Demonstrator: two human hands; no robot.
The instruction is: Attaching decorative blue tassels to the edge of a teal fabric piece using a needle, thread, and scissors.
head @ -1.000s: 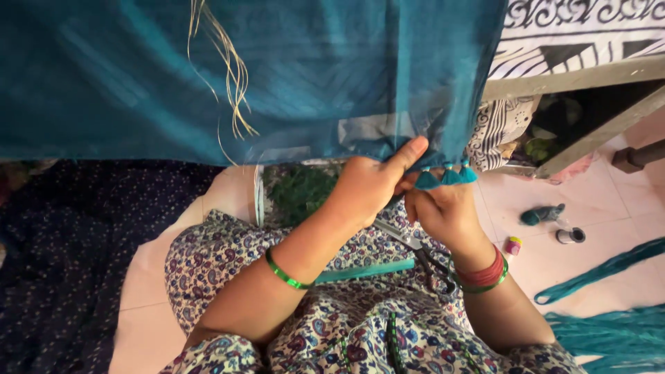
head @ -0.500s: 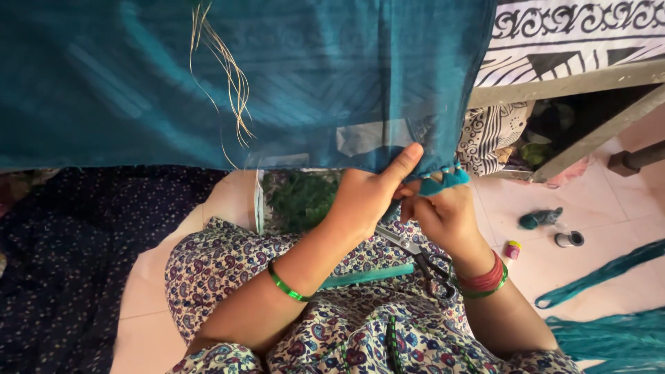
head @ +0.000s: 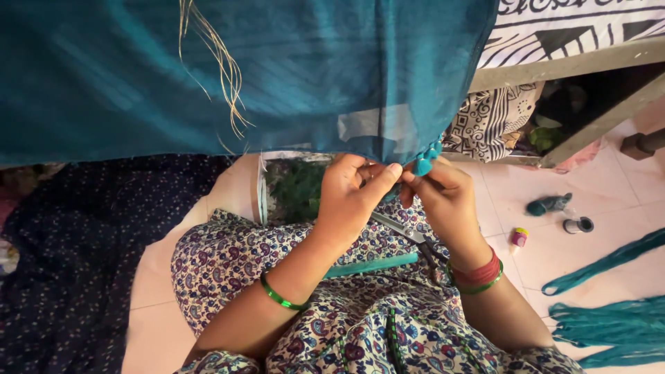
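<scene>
teal cloth (head: 277, 76): a big sheet of shiny blue-green cloth hangs across the top of the view, and its bottom edge comes down to the hands.
tassels (head: 426, 161): small teal tassels hang in a row at the bottom right corner of the cloth, just above the right hand.
left hand (head: 350, 197): it is curled, with the thumb and first finger pressed together on the cloth edge beside the tassels.
right hand (head: 443, 197): its fingers are bent in and pinch the same bit of edge, touching the left hand's fingertips.
bangles: a green bangle (head: 280, 298) sits on the left wrist, and red and green bangles (head: 478, 275) sit on the right wrist.
scissors (head: 415, 239): they lie on the lap, under the hands, on the flowery dress.
flowery dress (head: 235, 253): it covers the person's knees, with a teal strip (head: 370, 265) lying across it.
thread bundles (head: 609, 325): long teal threads lie on the floor at the right, well apart from the hands.
small things on floor: a teal thread ball (head: 547, 204), a dark spool (head: 577, 224) and a little pink and yellow spool (head: 519, 237) sit near each other on the tiles.
gold threads (head: 222, 69): loose pale strands hang down over the cloth at the upper left.
dark dotted cloth (head: 69, 263): it lies on the floor at the left.
</scene>
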